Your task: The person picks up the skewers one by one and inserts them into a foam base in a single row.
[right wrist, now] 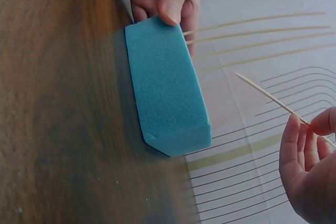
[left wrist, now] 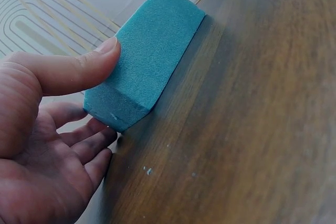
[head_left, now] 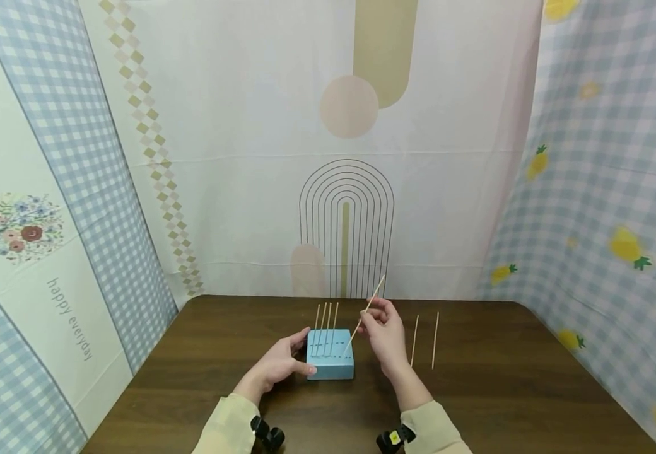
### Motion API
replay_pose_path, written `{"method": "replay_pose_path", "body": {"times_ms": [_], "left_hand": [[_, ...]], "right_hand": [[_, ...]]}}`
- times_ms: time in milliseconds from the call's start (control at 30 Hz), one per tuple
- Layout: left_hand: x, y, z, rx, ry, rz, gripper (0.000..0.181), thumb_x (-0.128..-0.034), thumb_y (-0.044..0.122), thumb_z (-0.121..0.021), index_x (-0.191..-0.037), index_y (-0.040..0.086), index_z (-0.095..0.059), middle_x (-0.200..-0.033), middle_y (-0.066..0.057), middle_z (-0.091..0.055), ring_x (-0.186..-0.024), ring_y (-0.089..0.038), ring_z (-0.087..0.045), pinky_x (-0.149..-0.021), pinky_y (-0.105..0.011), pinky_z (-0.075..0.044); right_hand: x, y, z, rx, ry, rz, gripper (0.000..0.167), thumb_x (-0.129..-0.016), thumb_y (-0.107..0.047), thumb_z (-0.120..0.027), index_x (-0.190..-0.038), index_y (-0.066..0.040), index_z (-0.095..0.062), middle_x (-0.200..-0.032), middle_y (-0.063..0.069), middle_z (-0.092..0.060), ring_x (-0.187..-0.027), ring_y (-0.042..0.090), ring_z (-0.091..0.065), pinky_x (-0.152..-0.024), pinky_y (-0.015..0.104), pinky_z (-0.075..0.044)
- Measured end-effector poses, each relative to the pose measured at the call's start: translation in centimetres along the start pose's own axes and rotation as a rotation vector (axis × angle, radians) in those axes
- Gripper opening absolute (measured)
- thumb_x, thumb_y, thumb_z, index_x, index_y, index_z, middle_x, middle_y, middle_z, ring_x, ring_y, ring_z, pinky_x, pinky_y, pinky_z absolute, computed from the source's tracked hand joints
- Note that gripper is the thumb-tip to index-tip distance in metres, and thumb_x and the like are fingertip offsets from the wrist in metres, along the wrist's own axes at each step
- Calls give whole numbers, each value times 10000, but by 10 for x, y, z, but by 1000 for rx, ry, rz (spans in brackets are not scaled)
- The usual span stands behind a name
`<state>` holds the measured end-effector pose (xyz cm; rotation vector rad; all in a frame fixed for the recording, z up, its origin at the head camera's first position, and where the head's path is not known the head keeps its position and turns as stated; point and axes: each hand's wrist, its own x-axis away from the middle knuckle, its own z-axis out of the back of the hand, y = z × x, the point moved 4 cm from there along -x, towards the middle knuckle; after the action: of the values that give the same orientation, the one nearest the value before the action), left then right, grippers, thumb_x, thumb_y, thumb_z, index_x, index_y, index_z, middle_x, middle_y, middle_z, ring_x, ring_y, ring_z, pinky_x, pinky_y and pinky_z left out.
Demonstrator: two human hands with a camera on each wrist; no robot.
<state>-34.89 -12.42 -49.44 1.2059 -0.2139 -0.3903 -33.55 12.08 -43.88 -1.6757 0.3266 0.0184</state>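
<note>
A light blue foam block with rows of small holes in its top sits on the table. Several thin wooden skewers stand upright in its left part. My left hand grips the block's left end, the thumb pressed on the front face and the fingers around the side and back. Between thumb and fingertips my right hand pinches another wooden skewer, held at a slant. Its lower tip points toward the block, and the right wrist view shows that tip apart from it.
Two more skewers lie on the brown wooden table, right of my right hand. A printed white cloth hangs behind the table's back edge. Checked cloths hang at both sides.
</note>
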Motion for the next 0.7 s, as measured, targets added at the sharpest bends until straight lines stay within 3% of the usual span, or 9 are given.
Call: {"method": "replay_pose_path", "body": {"times_ms": [367,700], "left_hand": [[1,1,-1,0,7,-12,1021,-792,15,-905,-1645,-39,-345,-1626,-321,-409,-1529,-496,-345,-1230,-627,-276],[1,0,-1,10,-1,-10,1027,-797,24,-902,-1649,-40,-332,-1643,-311,-387,-1542,-492,-321,-1239,-616,-265]], "right_hand": [[4,-2,-5,37,5,115,294,-1017,-13,-692,-1302,-33,-622,-1099,206,-693,-894,217,-731,-785,375,-648],[4,-1,-7,54,1,150,265,-1003,11,-703,-1255,-54,-654,-1058,164,-709,-920,260,-728,-816,439,-644]]}}
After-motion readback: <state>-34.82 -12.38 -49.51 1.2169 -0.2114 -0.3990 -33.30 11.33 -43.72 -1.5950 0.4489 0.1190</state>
